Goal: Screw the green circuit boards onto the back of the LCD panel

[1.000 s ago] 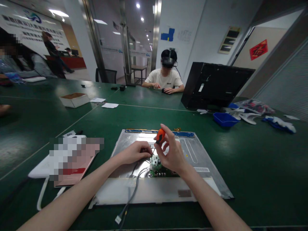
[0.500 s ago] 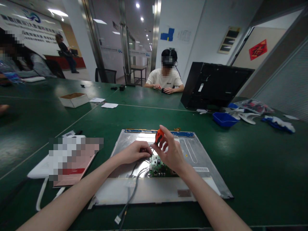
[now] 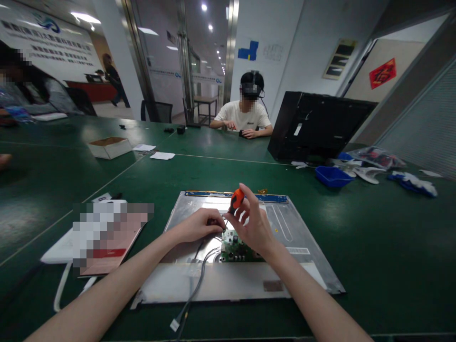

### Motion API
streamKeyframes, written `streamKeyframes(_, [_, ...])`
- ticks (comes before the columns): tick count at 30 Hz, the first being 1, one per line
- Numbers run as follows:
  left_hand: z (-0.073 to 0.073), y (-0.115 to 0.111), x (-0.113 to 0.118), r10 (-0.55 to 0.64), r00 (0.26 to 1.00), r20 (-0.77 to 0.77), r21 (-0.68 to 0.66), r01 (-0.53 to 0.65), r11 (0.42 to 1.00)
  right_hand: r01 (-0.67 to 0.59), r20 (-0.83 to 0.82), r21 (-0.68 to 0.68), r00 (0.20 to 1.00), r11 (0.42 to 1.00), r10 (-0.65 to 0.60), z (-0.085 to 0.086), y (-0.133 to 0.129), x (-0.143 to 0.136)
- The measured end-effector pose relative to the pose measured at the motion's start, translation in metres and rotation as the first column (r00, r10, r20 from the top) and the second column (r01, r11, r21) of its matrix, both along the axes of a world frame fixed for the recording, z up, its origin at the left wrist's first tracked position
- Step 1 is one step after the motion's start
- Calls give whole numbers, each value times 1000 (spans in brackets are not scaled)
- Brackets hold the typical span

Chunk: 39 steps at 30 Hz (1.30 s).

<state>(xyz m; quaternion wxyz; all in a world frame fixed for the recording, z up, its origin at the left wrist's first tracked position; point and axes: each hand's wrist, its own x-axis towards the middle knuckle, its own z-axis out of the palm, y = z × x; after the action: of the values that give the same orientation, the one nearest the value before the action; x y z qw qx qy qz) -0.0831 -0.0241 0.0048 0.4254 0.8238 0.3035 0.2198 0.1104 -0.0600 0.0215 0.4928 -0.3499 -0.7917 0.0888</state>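
Observation:
A silver display panel (image 3: 299, 237) lies back-up on the green table in front of me. A small green circuit board (image 3: 233, 248) sits on its middle. My right hand (image 3: 254, 228) grips an orange-handled screwdriver (image 3: 235, 199), held upright with its tip at the board's top left corner. My left hand (image 3: 197, 225) rests on the panel with pinched fingertips right beside the screwdriver tip. A grey cable (image 3: 194, 289) runs from the board over the panel's front edge.
A blurred-out pinkish sheet (image 3: 107, 237) on a white pad lies left of the panel. A black monitor shell (image 3: 317, 126) and a blue tray (image 3: 333, 176) stand at the back right. A cardboard box (image 3: 109, 147) sits far left. A person in a white shirt (image 3: 244, 116) works across the table.
My hands and the screwdriver have stayed almost in place, with only small shifts of the handle. A person in the background on the left has walked to the right.

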Motion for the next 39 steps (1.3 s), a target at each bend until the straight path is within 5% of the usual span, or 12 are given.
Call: streamKeyframes(39, [-5,2,-1,21,1000,-1,57,-21,998,-21,54,33,998,999,19,-3,-1,3])
